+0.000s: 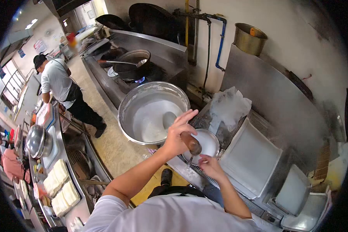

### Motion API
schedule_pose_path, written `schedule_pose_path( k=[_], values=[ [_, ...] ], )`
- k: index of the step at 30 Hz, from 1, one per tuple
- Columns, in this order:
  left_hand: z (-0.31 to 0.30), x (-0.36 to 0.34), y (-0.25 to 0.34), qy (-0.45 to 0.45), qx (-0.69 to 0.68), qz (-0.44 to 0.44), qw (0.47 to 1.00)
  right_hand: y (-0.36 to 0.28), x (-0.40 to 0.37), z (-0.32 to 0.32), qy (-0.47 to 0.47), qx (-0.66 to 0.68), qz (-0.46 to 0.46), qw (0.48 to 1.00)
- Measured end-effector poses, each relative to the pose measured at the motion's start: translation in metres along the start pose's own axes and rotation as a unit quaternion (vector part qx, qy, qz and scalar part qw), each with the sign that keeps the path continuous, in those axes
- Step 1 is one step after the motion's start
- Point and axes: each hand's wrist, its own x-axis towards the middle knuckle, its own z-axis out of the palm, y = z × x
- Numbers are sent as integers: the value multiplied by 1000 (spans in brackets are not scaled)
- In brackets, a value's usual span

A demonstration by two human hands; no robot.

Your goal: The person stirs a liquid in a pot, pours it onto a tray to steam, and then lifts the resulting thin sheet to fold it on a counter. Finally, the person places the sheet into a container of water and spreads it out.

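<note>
My left hand (176,136) is wrapped round the wooden handle (191,143) of a ladle. The ladle's metal head (169,119) hangs over a large metal bowl (122,127) that holds a white liquid. Just right of it stands a smaller bowl (216,144) with white contents, partly hidden by my left hand and the handle. At its near rim is my right hand (212,167), thumb and fingers closed on the edge. A thin metal piece (190,160) shows below the wooden handle; its full shape is hidden.
A flat tray (253,158) lies to the right, with a crumpled plastic bag (230,106) behind it. Beyond the large bowl, a wok (131,69) sits over a blue flame. A co-worker (60,83) bends over the left counter, where white slabs (62,185) lie.
</note>
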Motion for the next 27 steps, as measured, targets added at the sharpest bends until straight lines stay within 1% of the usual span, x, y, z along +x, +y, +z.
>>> schedule_pose_path(
  k=[1, 3, 6, 8, 10, 13, 14, 15, 16, 18, 19, 22, 23, 24, 25, 26, 27],
  values=[
    [-8, 2, -6, 10, -10, 2, 1000, 28, 17, 14, 22, -78, 3, 997],
    [-24, 7, -10, 30, -20, 5, 999, 79, 44, 40, 60, -234, 7, 970],
    [-43, 11, -32, 57, -75, -93, 991, 94, 70, 68, 61, -402, 53, 912],
    [-58, 17, -45, 77, -126, -153, 977, 97, 77, 83, 114, -416, 42, 901],
    [-70, 21, -80, 99, -148, -162, 971, 99, 88, 95, 153, -428, 43, 890],
    [-81, 31, -115, 141, -227, -183, 946, 92, 98, 104, 199, -353, 120, 906],
    [-84, 34, -127, 156, -253, -190, 936, 90, 100, 106, 213, -335, 119, 910],
    [-87, 34, -144, 153, -239, -170, 944, 92, 104, 106, 226, -316, 119, 914],
    [-91, 37, -149, 161, -244, -173, 940, 101, 108, 106, 239, -297, 118, 917],
    [-97, 41, -157, 174, -256, -180, 934, 128, 126, 104, 312, -199, 106, 923],
    [-100, 41, -163, 177, -244, -175, 938, 132, 130, 103, 347, -148, 98, 921],
    [-113, 39, -179, 187, -227, -156, 943, 128, 139, 91, 355, 50, 112, 927],
    [-118, 38, -184, 195, -233, -150, 941, 126, 142, 82, 335, 52, 101, 935],
    [-122, 37, -189, 204, -239, -144, 938, 110, 141, 78, 346, 113, 88, 927],
    [-127, 37, -195, 219, -219, -124, 943, 76, 132, 73, 355, 174, 74, 915],
    [-134, 35, -199, 227, -214, -125, 942, 38, 123, 68, 362, 234, 61, 900],
    [-141, 33, -204, 236, -209, -126, 941, 4, 118, 62, 369, 250, 36, 895]
  ],
)
